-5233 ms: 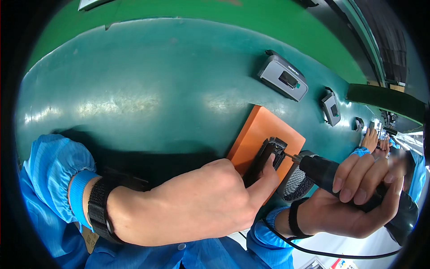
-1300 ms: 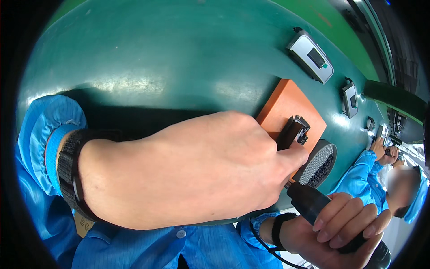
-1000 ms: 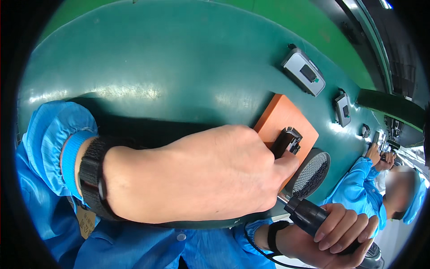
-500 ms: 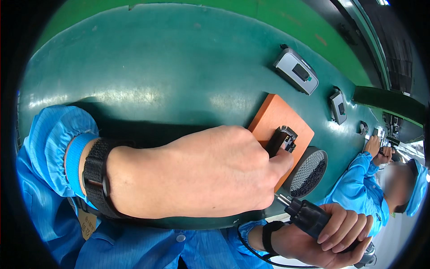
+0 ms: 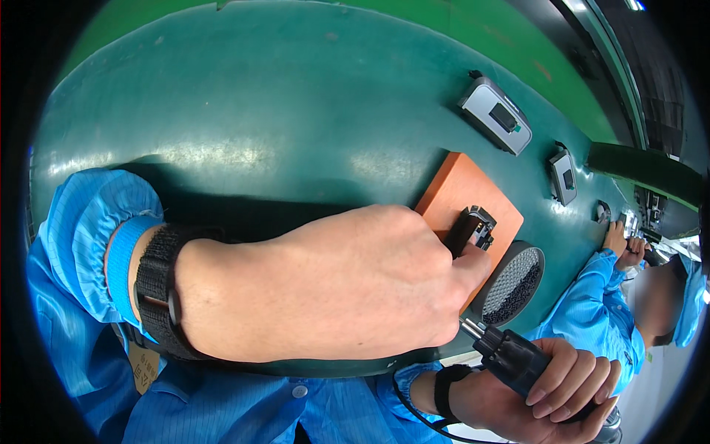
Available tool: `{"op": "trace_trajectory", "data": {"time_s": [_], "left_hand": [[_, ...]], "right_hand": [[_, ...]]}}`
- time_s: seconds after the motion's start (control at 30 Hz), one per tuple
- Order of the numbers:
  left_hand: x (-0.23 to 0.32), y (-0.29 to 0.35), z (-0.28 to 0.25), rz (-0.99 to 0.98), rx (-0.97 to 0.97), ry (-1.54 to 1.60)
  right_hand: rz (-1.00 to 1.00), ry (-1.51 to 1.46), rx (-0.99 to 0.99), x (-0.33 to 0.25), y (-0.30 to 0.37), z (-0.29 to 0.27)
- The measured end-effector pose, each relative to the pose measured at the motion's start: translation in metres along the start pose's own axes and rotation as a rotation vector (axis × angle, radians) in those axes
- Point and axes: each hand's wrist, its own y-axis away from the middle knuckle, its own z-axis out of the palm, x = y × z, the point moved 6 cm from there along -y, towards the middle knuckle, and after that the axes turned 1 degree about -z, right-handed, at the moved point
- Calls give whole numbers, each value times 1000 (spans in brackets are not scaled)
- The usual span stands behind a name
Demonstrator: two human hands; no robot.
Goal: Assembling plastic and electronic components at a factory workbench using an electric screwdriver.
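My left hand [image 5: 347, 285], back of the hand up, reaches across with its fingers curled and closed. What its fingertips hold, if anything, is hidden behind the hand. Just beyond its knuckles a small black part with a metal-edged end [image 5: 473, 228] rests on an orange block [image 5: 462, 181], and one finger lies close against that part. My right hand [image 5: 551, 392] is wrapped round a black electric screwdriver [image 5: 514, 359]. The screwdriver is tilted, and its bit points at the fingertips of my left hand; the tip is hidden there.
Beside the block stands a round dish [image 5: 514, 285] with small dark screws in it. Farther off on the green table [image 5: 259, 96] lie a grey device housing [image 5: 495, 115] and a second one [image 5: 563, 177]. At the right a person in blue [image 5: 599, 303] works with both hands.
The hands keep the same pose. The block, dish and housings appear slightly farther right, as does the screwdriver; the view seems to have shifted a little.
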Motion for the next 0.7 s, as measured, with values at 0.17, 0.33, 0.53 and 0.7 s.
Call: {"op": "trace_trajectory", "data": {"time_s": [0.17,0.33,0.53,0.7], "left_hand": [[0,0,0,4,17,-30],[1,1,2,-6,10,-43],[1,1,3,18,-11,-79],[1,0,5,15,-32,-89]], "right_hand": [[3,65,-5,1,1,3],[4,16,-4,0,2,3],[-99,64,-32,-18,4,-22],[30,272,-158,-5,-3,-3]]}}
